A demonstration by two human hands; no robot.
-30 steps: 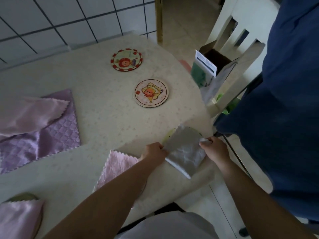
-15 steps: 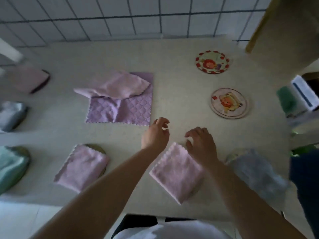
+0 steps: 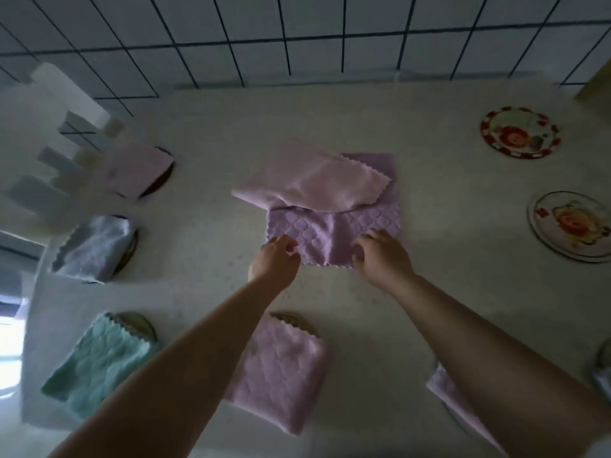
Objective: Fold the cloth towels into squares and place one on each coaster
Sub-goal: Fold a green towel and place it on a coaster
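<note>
A purple quilted towel (image 3: 347, 226) lies unfolded in the middle of the table, with a loose pink towel (image 3: 314, 183) draped over its far half. My left hand (image 3: 276, 262) pinches the purple towel's near left edge. Curled onto the near edge further right are the fingers of my right hand (image 3: 380, 257). A crease rises in the cloth between them. Two bare picture coasters sit at the right: a red-rimmed one (image 3: 520, 132) and a paler one (image 3: 572, 226).
Folded towels rest on coasters: pink (image 3: 139, 170), grey (image 3: 92, 247), green (image 3: 99, 358), lilac (image 3: 277, 368), and another (image 3: 443, 388) partly under my right forearm. A white chair back (image 3: 56, 153) stands at the left. A tiled wall (image 3: 297, 38) runs behind the table.
My hands let go of the grey towel at the table's right edge, crossed over a folded pink towel, and now hold the purple towel's near edge. The view swung left.
</note>
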